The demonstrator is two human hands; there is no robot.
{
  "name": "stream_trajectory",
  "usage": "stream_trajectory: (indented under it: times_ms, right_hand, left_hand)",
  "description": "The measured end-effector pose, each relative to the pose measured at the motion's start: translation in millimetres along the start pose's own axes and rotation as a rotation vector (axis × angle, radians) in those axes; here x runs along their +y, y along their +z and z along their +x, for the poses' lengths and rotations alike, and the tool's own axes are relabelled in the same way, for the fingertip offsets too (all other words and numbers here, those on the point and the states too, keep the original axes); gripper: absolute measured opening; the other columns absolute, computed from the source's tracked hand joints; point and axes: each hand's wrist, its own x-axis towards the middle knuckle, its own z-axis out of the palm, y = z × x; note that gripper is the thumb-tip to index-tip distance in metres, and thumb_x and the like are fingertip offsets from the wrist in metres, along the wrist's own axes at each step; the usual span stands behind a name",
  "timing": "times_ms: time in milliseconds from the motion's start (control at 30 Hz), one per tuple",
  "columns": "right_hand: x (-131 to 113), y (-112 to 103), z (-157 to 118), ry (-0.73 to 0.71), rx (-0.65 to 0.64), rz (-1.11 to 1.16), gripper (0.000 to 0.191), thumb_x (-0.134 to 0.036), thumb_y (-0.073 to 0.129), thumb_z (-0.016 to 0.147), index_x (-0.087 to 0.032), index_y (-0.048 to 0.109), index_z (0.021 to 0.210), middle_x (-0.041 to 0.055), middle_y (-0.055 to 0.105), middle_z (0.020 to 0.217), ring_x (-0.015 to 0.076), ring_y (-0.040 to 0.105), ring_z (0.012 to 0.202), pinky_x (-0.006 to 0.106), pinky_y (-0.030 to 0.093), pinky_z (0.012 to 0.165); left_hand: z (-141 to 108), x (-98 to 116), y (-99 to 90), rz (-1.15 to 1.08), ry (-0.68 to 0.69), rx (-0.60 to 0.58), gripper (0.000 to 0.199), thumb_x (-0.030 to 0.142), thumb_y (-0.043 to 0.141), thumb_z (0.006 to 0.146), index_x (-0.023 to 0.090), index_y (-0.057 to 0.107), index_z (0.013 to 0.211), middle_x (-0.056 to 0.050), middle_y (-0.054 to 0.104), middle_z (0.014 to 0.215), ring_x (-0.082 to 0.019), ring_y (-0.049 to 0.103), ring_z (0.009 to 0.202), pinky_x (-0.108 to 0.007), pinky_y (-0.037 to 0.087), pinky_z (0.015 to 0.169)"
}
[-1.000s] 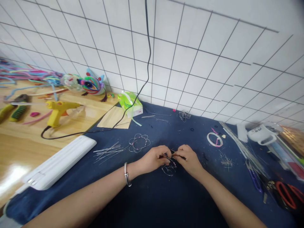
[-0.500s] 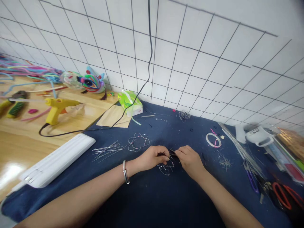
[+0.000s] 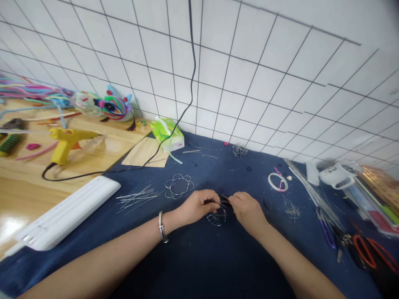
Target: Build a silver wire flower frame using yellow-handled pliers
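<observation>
My left hand (image 3: 201,205), with a silver bangle at its wrist, is closed, thumb against fingers, on a looped wire piece (image 3: 217,219) with small pink beads. The loops hang below the fingertips, close over the cloth. My right hand (image 3: 248,210) is closed just to the right, its fingers wrapped round a slim dark tool (image 3: 223,198). The tool's tip points at the left fingers and the wire; most of it is hidden in the hand. A finished-looking beaded wire flower (image 3: 179,186) lies flat beyond my left forearm, beside loose straight wires (image 3: 139,197).
On the left are a white power strip (image 3: 68,211) and a yellow glue gun (image 3: 67,143) with its black cord. A tissue pack (image 3: 168,133) stands near the wall. To the right lie a white ring roll (image 3: 277,182), purple-handled snips (image 3: 326,228), red-handled scissors (image 3: 364,251) and a mug (image 3: 336,176).
The view has shifted slightly, so the table things sit a little further left. Both hands keep nearly the same place and grip, with the wire loops turned slightly.
</observation>
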Motion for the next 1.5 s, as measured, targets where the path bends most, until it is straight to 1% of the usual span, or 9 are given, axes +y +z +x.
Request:
stream_trajectory:
  times_ms: [167,300,400,500,733,900,1100,1367,1500]
  right_hand:
    - [3.9,1.6,2.5,0.082,0.006,0.237,0.019,-0.019,0.045,0.086,-0.022,0.064,0.089,0.0031,0.062,0.082,0.0145,0.055,0.078,0.026,0.042,0.074]
    - [5.6,-1.1,4.8,0.196,0.033,0.48,0.017,-0.021,0.05,0.082,-0.024,0.066,0.084,0.001,0.063,0.08,0.0144,0.057,0.075,0.027,0.042,0.073]
    - [5.7,-2.3,7.1,0.389,-0.02,0.772,0.012,-0.025,0.056,0.077,-0.022,0.067,0.079,0.0002,0.062,0.072,0.0144,0.058,0.068,0.027,0.044,0.068]
    - [4.4,-1.0,9.1,0.574,-0.108,1.081,0.015,-0.03,0.06,0.073,-0.018,0.066,0.08,0.0004,0.061,0.065,0.0142,0.058,0.06,0.028,0.046,0.061]
    - [0.2,4.2,9.2,0.658,-0.169,1.325,0.024,-0.036,0.062,0.072,-0.015,0.062,0.083,0.0018,0.062,0.066,0.0128,0.06,0.059,0.028,0.05,0.061]
    - [0.3,6.3,7.5,0.672,-0.184,1.425,0.026,-0.038,0.063,0.072,-0.014,0.061,0.083,0.0016,0.062,0.067,0.0112,0.059,0.059,0.028,0.05,0.062]
    - [1.4,8.1,6.9,0.665,-0.178,1.445,0.027,-0.038,0.064,0.071,-0.015,0.061,0.084,0.0011,0.061,0.065,0.0109,0.058,0.058,0.027,0.049,0.06]
    - [4.1,3.6,8.8,0.636,-0.146,1.339,0.022,-0.034,0.065,0.07,-0.015,0.063,0.082,0.0001,0.061,0.067,0.0094,0.056,0.057,0.023,0.046,0.055]
    - [4.4,1.2,9.8,0.617,-0.149,1.241,0.022,-0.035,0.062,0.071,-0.016,0.063,0.083,-0.0003,0.061,0.066,0.0102,0.057,0.055,0.024,0.047,0.054]
  left_hand:
    - [-0.7,3.4,-0.1,0.017,0.016,0.012,0.011,0.013,0.049,0.08,0.015,0.059,0.081,0.0,0.059,0.075,-0.01,0.058,0.066,-0.022,0.045,0.063]
    - [-1.0,7.0,-0.3,0.042,0.034,0.025,0.011,0.012,0.049,0.08,0.016,0.06,0.08,0.001,0.06,0.074,-0.01,0.057,0.067,-0.021,0.044,0.064]
    - [-1.2,7.7,-0.1,0.062,0.046,0.041,0.012,0.012,0.05,0.08,0.016,0.06,0.079,0.001,0.06,0.073,-0.01,0.057,0.069,-0.021,0.043,0.065]
    - [-1.1,6.4,0.3,0.07,0.05,0.072,0.012,0.011,0.05,0.08,0.016,0.06,0.077,0.001,0.06,0.073,-0.01,0.056,0.069,-0.022,0.043,0.066]
    - [-0.7,3.7,1.6,0.012,0.031,0.076,0.01,0.012,0.05,0.08,0.016,0.059,0.078,0.0,0.061,0.073,-0.011,0.057,0.069,-0.023,0.044,0.067]
    - [-0.5,2.6,2.8,-0.085,-0.035,0.053,0.008,0.017,0.05,0.081,0.014,0.057,0.081,-0.001,0.061,0.072,-0.011,0.058,0.068,-0.024,0.046,0.065]
    - [0.6,-0.1,2.8,-0.187,-0.091,0.045,0.007,0.019,0.051,0.081,0.013,0.055,0.083,-0.002,0.062,0.071,-0.012,0.059,0.067,-0.026,0.047,0.066]
    - [2.0,-3.9,2.7,-0.248,-0.092,0.007,0.007,0.019,0.052,0.081,0.013,0.055,0.083,-0.002,0.062,0.071,-0.011,0.058,0.065,-0.026,0.047,0.065]
    - [2.0,-4.3,4.2,-0.254,-0.104,0.01,0.008,0.02,0.053,0.08,0.012,0.055,0.082,-0.002,0.062,0.07,-0.011,0.057,0.065,-0.026,0.047,0.064]
